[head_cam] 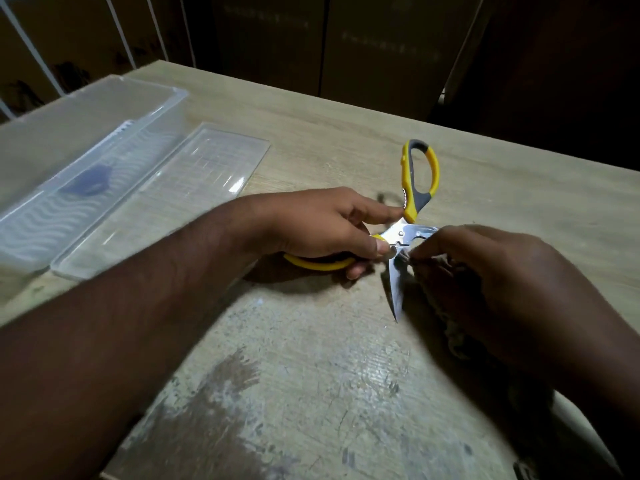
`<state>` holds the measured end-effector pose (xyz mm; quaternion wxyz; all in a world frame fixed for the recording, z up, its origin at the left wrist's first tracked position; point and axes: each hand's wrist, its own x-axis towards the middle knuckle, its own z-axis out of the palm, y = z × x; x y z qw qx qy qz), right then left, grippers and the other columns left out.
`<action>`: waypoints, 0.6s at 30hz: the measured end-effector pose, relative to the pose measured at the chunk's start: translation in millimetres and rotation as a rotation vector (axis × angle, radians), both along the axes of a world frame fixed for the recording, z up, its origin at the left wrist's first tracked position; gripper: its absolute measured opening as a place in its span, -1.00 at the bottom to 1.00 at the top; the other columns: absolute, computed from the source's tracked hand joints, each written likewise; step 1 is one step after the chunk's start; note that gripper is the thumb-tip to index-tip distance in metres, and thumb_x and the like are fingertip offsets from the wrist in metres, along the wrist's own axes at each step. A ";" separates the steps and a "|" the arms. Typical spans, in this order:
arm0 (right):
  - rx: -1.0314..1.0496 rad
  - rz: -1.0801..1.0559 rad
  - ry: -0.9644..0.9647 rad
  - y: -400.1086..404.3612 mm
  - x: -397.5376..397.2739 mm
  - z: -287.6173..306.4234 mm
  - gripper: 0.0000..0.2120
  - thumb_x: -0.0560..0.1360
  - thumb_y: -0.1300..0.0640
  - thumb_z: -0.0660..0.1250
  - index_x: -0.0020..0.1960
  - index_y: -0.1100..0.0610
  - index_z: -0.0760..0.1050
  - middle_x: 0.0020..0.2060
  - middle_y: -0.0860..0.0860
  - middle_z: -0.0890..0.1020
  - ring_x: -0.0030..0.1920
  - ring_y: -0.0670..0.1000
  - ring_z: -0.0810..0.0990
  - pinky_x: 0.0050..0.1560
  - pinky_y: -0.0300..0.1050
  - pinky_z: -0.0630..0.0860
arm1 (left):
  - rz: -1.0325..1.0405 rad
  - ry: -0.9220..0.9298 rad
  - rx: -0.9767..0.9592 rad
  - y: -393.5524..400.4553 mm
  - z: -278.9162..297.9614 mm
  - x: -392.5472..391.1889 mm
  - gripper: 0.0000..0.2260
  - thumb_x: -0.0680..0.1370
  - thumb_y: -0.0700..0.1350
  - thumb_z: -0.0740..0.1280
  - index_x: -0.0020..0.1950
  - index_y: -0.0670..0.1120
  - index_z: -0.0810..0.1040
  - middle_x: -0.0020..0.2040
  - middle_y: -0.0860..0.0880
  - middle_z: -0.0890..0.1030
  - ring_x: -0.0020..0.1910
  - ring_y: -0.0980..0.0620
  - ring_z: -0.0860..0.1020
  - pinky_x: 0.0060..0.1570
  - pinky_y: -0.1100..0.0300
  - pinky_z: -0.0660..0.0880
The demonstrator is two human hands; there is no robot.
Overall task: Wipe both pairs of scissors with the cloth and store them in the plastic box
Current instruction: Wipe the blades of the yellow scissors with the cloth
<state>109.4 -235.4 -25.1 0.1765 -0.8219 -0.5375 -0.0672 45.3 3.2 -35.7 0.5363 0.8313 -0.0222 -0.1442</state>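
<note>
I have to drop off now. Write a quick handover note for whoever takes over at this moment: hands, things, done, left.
Left hand grips the lower yellow handle of the scissors, which are spread open.
Right hand holds the cloth against the blades near the pivot.
Plastic box stands open at the left, its lid beside it; a dark shape shows inside, unclear.
Wiping is under way. Left: finish, box the scissors. No second pair clearly in view.

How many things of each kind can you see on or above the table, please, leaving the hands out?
Scissors: 1, a yellow-and-grey pair, open, gripped by the left hand.
Cloths: 1, a dark cloth held in the right hand against the blade.
Plastic boxes: 1, clear, with a dark shape inside that I cannot identify.
Lids: 1, clear, flat beside the box.
Total: 4
</note>
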 end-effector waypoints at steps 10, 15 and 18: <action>-0.073 0.163 -0.061 6.4 -1.8 4.8 -0.87 0.50 0.09 0.35 -0.01 -0.06 0.66 -0.17 -0.09 0.61 -0.30 0.08 0.61 -0.42 0.05 0.54 | 0.011 -0.002 -0.002 2.3 -3.8 2.7 -0.49 0.69 -0.23 0.28 0.63 -0.03 0.26 -0.37 -0.09 0.54 -0.35 -0.03 0.50 -0.23 0.14 0.52; -0.090 0.217 -0.123 11.2 -5.7 0.9 -0.85 0.56 0.14 0.30 -0.06 0.03 0.66 -0.20 -0.08 0.55 -0.26 0.01 0.49 -0.34 -0.13 0.42 | -0.008 -0.014 0.047 2.7 -0.7 2.0 -0.49 0.69 -0.21 0.28 0.63 0.00 0.26 -0.34 -0.10 0.57 -0.32 -0.02 0.53 -0.19 0.13 0.51; -0.159 0.253 -0.093 7.8 -8.6 2.0 -0.88 0.54 0.11 0.32 -0.11 -0.01 0.64 -0.24 -0.13 0.48 -0.27 -0.07 0.39 -0.32 -0.24 0.21 | 0.012 -0.007 0.044 0.7 -0.3 0.8 -0.47 0.69 -0.22 0.28 0.65 -0.04 0.22 -0.36 -0.09 0.57 -0.34 -0.03 0.53 -0.21 0.11 0.51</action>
